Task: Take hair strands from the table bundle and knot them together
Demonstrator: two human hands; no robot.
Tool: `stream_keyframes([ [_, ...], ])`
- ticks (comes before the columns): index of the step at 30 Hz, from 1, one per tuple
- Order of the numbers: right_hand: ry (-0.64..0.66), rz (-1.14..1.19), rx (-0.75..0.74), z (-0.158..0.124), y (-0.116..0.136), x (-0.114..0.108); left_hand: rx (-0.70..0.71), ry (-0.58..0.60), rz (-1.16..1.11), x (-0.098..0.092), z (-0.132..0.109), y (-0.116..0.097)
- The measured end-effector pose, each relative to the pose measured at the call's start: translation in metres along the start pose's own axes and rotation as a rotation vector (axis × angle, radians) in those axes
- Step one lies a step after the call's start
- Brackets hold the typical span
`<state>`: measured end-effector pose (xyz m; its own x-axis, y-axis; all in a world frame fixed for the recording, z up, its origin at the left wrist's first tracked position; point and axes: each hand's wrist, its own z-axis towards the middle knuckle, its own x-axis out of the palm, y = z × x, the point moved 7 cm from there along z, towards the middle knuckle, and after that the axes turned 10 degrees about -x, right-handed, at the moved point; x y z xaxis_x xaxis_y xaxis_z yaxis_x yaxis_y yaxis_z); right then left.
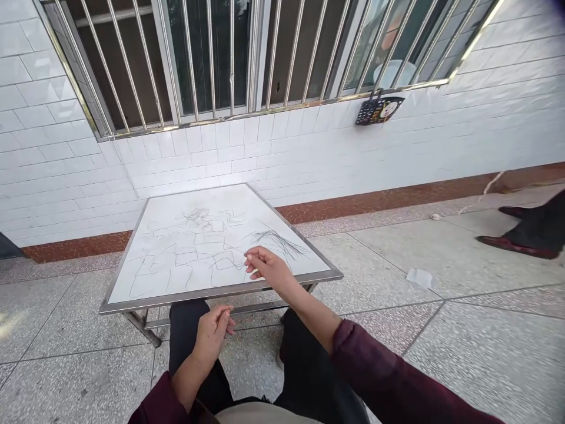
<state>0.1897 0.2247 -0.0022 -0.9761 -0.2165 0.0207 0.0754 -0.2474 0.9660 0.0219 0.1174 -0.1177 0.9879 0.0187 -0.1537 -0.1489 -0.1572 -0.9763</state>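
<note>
My right hand (267,268) is over the near right part of a white-topped table (163,215), its thumb and fingertips pinched together. Anything in that pinch is too thin to make out. My left hand (210,334) is above my lap, just below the table's front edge, with thumb and fingers also closed; what they hold, if anything, cannot be seen. Thin dark bent strands (205,241) lie spread over the tabletop, some angular. A tangle of them (196,217) sits toward the back. A bundle of straighter dark strands (278,238) lies just beyond my right hand.
The table has a metal rim and stands near a white tiled wall (309,150) with a barred window (233,59). A small dark bag (379,109) hangs from the bars. At right are another person's dark red shoes (518,244) and a white scrap (420,278) on the floor.
</note>
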Motion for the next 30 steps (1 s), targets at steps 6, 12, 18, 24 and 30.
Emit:
stream_keyframes([
  [6, 0.025, 0.079, 0.017, 0.013, -0.003, 0.012, -0.041, -0.042, -0.029, -0.02, 0.004, 0.007],
  [12, 0.014, -0.13, 0.043, 0.051, -0.013, -0.011, 0.405, 0.047, 0.552, -0.024, 0.0, -0.005],
  [18, 0.038, -0.347, 0.058, 0.128, -0.017, -0.034, 0.648, 0.025, 0.918, -0.023, 0.009, 0.03],
  [24, 0.13, -0.426, 0.095, 0.176, -0.058, -0.013, 0.665, -0.075, 0.934, -0.027, 0.009, 0.038],
  [30, 0.191, -0.447, 0.128, 0.196, -0.108, 0.008, 0.635, -0.137, 0.907, -0.037, 0.01, 0.037],
])
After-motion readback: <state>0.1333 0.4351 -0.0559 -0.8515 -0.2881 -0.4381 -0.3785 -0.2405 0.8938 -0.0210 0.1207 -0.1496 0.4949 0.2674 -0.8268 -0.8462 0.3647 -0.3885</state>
